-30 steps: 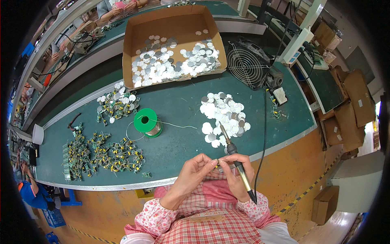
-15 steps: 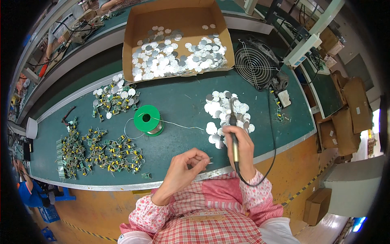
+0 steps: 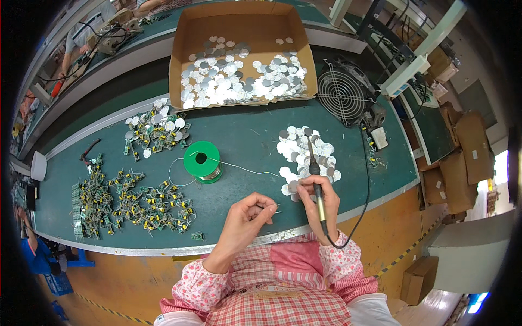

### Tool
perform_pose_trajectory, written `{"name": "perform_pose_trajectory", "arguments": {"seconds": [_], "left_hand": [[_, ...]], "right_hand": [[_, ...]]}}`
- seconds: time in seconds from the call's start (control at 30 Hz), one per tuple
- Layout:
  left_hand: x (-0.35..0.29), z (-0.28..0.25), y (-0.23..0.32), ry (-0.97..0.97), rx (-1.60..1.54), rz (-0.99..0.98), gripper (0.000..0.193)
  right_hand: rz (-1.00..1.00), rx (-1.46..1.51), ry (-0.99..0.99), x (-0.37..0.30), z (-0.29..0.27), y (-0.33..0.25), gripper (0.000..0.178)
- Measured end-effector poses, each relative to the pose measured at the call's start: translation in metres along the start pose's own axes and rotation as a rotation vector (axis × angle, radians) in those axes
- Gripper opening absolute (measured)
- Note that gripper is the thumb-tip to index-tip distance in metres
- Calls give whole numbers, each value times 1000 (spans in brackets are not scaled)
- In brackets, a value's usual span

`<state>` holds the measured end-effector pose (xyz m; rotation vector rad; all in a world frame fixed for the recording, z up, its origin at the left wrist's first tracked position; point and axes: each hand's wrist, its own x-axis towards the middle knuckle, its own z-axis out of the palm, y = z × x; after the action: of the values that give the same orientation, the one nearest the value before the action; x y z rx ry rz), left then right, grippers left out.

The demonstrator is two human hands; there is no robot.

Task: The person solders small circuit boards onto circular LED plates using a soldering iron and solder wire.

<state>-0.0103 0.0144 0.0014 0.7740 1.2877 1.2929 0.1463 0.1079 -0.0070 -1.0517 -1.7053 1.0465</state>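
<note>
In my right hand [image 3: 324, 200] is a soldering iron [image 3: 318, 204], gripped like a pen with its tip pointing away from me. The fingertips of that hand are at the near edge of a loose pile of round silvery discs [image 3: 299, 156], beside a greyish disc [image 3: 293, 187]; whether they pinch it I cannot tell. My left hand [image 3: 246, 220] is closed in a pinch over the bench's front edge. Two thin pale ends [image 3: 278, 208] stick out past its fingertips; the rest is hidden in the fingers. Left of the disc pile stands a green spool of solder wire [image 3: 202, 161], its loose end reaching toward the discs.
Small circuit boards with yellow parts [image 3: 155, 209] lie heaped at the left, with boards and discs [image 3: 157, 127] mixed behind them. A cardboard box [image 3: 228, 19] of discs stands at the back. A round-grilled fan [image 3: 343, 98] and the iron's cable [image 3: 368, 174] are at the right.
My right hand has come down slightly toward the near discs, and the iron has tilted. My left hand stays pinched, shifted slightly. The view has shifted a little.
</note>
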Motion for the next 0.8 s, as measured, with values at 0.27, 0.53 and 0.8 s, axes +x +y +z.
{"name": "perform_pose_trajectory", "arguments": {"seconds": [0.27, 0.53, 0.8], "left_hand": [[0, 16, 11, -31, -190, -51, 11], [0, 23, 7, -104, -275, -21, 10], [0, 24, 3, -129, -256, -91, 9]], "right_hand": [[125, 217, -4, -22, -6, -29, 23], [117, 299, -66, -32, -15, -30, 29], [94, 187, -74, -31, -22, -20, 27]]}}
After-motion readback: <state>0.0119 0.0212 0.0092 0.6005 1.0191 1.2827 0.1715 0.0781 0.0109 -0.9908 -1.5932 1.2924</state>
